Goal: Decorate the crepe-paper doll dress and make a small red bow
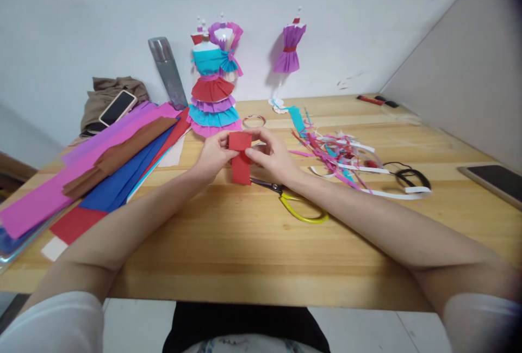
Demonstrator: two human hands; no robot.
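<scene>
Between my two hands a strip of red crepe paper (240, 165) is held up, its top part folded over and its lower end hanging down. My left hand (216, 153) pinches its left edge with thumb and fingers. On the other edge, my right hand (272, 154) pinches the fold, thumb in front and fingers behind. Yellow-handled scissors (304, 217) lie on the table just below my right hand and wrist, their blades pointing left toward the strip. A roll of tape (254, 121) lies behind my hands.
Small dress forms in paper dresses (214, 89) and another in purple (291, 51) stand at the wall. Crepe paper sheets (118, 157), a phone (118, 108) and a bottle (168, 73) are left. Paper scraps (334, 152) and another phone (497, 181) lie right.
</scene>
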